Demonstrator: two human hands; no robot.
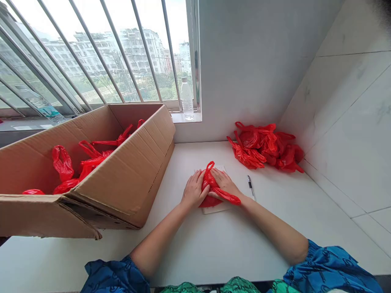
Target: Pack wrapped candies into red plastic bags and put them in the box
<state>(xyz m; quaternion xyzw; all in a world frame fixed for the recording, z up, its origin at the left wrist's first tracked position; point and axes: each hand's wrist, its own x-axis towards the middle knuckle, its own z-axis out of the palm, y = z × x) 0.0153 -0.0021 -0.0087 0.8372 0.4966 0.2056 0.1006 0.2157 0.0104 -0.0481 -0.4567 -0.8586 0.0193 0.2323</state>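
A knotted red plastic bag (209, 179) rests on a sheet of paper or notepad (217, 209) at the middle of the white table. My left hand (194, 192) is curved round its left side, thumb across the front. From the right, my right hand (227, 185) presses against the same bag, its fingers partly behind the plastic. One handle loop stands up between the hands, and a twisted end hangs over toward my right wrist. What the bag contains is hidden. Just right of my right hand lies a pen (250, 184).
On the left stands a large open cardboard box (131, 171) with several red bags (88, 162) inside. A pile of red bags (265, 146) lies against the back wall at right. A clear bottle (187, 99) stands on the sill of the barred window; another bottle (50, 112) leans farther left.
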